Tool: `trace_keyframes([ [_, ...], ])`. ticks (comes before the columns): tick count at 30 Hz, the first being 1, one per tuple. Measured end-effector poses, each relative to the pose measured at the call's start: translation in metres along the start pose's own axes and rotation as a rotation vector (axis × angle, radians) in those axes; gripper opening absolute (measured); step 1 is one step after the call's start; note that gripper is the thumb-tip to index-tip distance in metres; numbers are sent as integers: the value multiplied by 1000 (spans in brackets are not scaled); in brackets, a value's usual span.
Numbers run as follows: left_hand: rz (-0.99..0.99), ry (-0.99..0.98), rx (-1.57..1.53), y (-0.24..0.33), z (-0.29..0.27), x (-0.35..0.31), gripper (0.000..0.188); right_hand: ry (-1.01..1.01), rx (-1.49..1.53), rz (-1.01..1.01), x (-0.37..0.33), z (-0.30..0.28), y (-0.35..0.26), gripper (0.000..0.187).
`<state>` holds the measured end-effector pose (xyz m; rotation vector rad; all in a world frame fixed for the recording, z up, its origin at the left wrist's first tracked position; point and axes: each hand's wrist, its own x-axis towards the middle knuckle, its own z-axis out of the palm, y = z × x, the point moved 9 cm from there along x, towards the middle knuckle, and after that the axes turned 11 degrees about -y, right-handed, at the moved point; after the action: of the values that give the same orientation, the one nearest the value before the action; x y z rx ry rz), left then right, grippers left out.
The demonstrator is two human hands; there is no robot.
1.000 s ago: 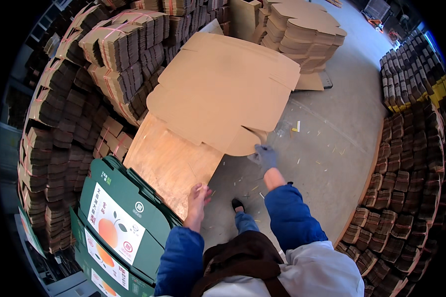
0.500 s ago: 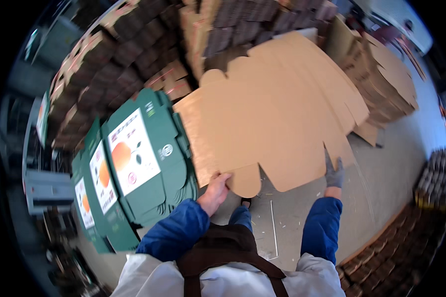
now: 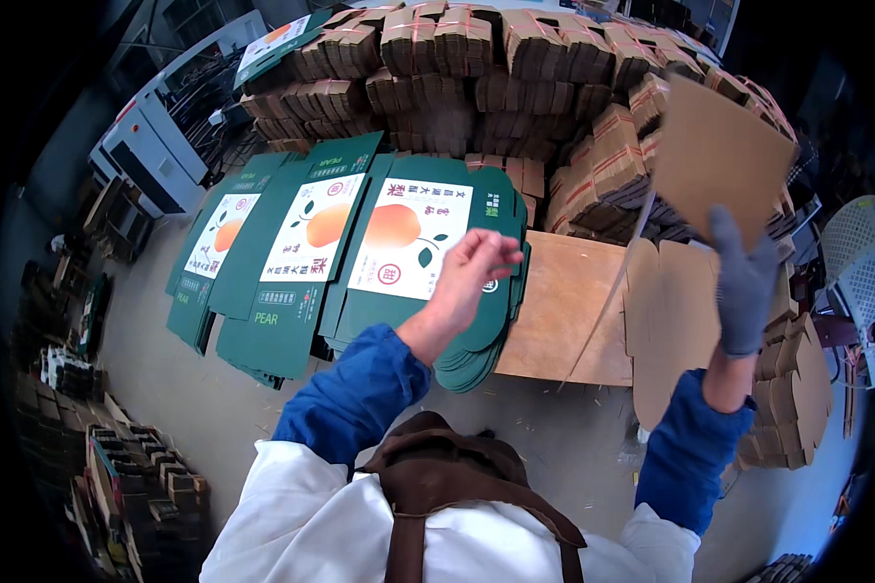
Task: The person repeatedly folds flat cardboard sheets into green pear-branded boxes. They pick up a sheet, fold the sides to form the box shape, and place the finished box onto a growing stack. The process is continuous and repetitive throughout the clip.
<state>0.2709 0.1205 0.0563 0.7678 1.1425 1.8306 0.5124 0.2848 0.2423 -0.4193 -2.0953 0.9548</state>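
Note:
My bare left hand (image 3: 474,277) hovers over a stack of flat green printed box blanks (image 3: 413,316). Its fingers are loosely bent, slightly apart, with nothing visible in them. My right hand (image 3: 744,282), in a grey glove, is raised on the right, its fingers against a brown cardboard sheet (image 3: 719,155) that it holds up at a tilt. Part of that sheet is blurred. Below it lie more plain brown cardboard blanks (image 3: 666,301), partly covered by my glove. Between the green and brown blanks, a bare wooden board (image 3: 564,316) shows.
Further green blanks (image 3: 301,243) lie in overlapping rows to the left. Bundled brown cardboard stacks (image 3: 447,49) rise behind the table. A white perforated chair (image 3: 860,248) and upright brown blanks (image 3: 792,389) stand at the right. A grey-white cabinet (image 3: 146,151) is at the far left.
My left hand has let go of the large cardboard sheet and moved over the green blanks. The sheet has gone up and to the right with my right hand. The view has swung left.

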Motion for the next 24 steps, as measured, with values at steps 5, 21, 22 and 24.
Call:
trace_keyframes([
  [5, 42, 104, -137, 85, -104, -45, 49, -156, -542, -447, -31, 239, -78, 47],
  [21, -657, 429, 83, -94, -373, -168, 17, -1168, 115, -672, -107, 425, -153, 47],
  [22, -662, 488, 98, -78, -380, -182, 17, -999, 107, -902, -75, 399, -193, 39],
  [24, -669, 528, 95, -57, -390, -194, 18, -833, 88, -1125, -21, 363, -262, 34],
])
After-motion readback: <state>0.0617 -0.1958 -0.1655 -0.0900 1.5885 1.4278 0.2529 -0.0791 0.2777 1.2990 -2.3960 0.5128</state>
